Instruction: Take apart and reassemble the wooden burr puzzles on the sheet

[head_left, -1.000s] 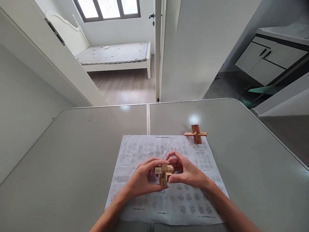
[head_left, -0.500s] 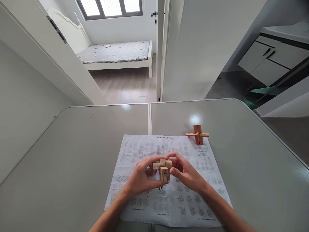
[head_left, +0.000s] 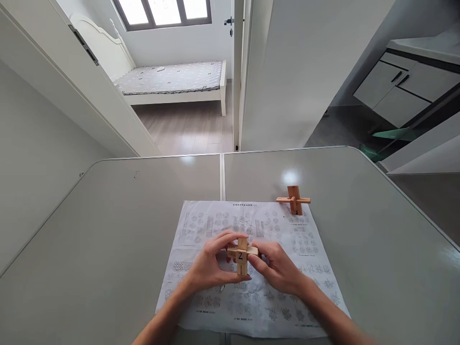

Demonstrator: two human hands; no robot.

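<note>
A small wooden cross-shaped puzzle with dark marks on its front piece is held between both my hands over a printed instruction sheet. My left hand pinches it from the left, thumb below and fingers on top. From the right, my right hand grips it with curled fingers. A second assembled wooden cross puzzle stands on the table by the sheet's far right corner, apart from both hands.
The grey table has a seam down its middle and rounded far corners. Beyond it are a white wall, an open doorway to a room with a bed, and cabinets at the right.
The puzzle has been turned in my hands and its pieces pushed closer, so it reads as a compact cross. Both hands have lowered slightly toward me.
</note>
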